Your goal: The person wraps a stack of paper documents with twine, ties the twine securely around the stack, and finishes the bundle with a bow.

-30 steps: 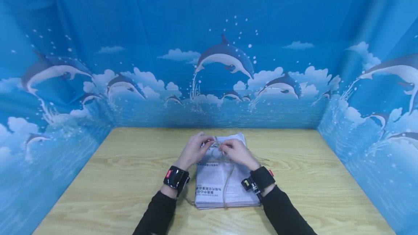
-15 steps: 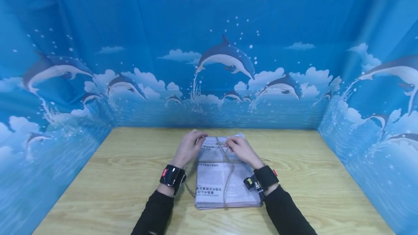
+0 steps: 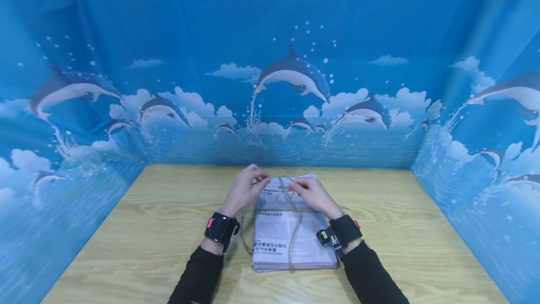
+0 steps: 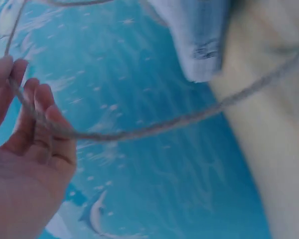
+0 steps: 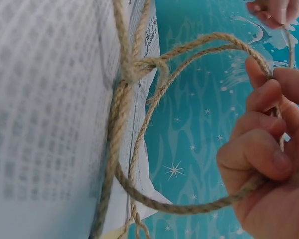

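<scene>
A stack of folded newspapers (image 3: 270, 229) lies on the table, with jute twine (image 3: 295, 231) crossing its top both lengthwise and crosswise. Over its far left corner my left hand (image 3: 244, 190) pinches a strand between thumb and index finger. From there a long twine tail (image 4: 139, 133) sags past the loosely bent other fingers toward the table. My right hand (image 3: 315, 194), above the far right part, grips a twine loop (image 5: 194, 206) with curled fingers. This loop comes out of a knot (image 5: 129, 70) against the paper. Part of the strand is hidden inside the right hand.
The wooden table (image 3: 168, 229) extends on both sides of the stack. A blue dolphin-print curtain (image 3: 190, 83) encloses the back and both sides. Loose twine ends (image 5: 137, 226) hang near the knot.
My hands, close together over the twine a second ago, have drawn apart, the left one moving left with its strand. The right has shifted slightly right and still grips the twine.
</scene>
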{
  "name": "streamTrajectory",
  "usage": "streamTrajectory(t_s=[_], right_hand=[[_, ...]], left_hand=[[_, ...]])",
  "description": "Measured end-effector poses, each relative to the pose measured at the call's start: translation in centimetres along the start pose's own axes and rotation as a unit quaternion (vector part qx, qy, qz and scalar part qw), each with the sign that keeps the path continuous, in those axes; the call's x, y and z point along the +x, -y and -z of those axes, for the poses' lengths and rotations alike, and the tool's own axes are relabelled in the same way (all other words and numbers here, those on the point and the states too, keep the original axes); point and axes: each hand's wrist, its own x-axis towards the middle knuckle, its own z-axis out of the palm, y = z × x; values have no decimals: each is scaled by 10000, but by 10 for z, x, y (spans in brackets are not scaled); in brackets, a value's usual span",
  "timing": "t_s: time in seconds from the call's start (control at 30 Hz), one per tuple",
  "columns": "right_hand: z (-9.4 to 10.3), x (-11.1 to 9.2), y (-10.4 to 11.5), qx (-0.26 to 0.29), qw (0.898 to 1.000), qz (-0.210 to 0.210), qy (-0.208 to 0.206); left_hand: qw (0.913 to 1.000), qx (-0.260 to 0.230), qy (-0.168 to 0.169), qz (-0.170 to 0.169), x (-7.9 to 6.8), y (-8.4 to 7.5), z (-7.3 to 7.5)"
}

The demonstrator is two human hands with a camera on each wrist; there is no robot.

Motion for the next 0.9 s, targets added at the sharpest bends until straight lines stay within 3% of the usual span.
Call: streamTrajectory(t_s=[0.13, 0.23, 0.33, 0.43, 0.53, 0.63, 0.8, 0.9], right_hand=[[2, -1, 0, 11, 9998, -78, -170], [3, 1, -6, 69, 9995, -94, -297], [5, 1, -7, 126, 9996, -34, -254], [6, 1, -7, 145, 9997, 62, -196], [7, 0, -6, -35, 9992, 321, -221], [7, 0, -6, -192, 9978, 523, -360], [6, 0, -4, -308, 9966, 503, -567], [9, -1, 0, -324, 9949, 479, -829]], left_hand=[[9998, -95, 149, 107, 5, -11, 18], [9977, -293, 478, 370, 13, -22, 35], [9905, -839, 880, 635, 24, -35, 51], [9777, -1473, 1248, 827, 36, -49, 62], [9666, -1835, 1526, 932, 48, -60, 64], [9610, -1840, 1757, 1083, 56, -65, 58], [9599, -1559, 1944, 1286, 56, -64, 49], [9626, -1463, 1949, 1181, 53, -64, 50]])
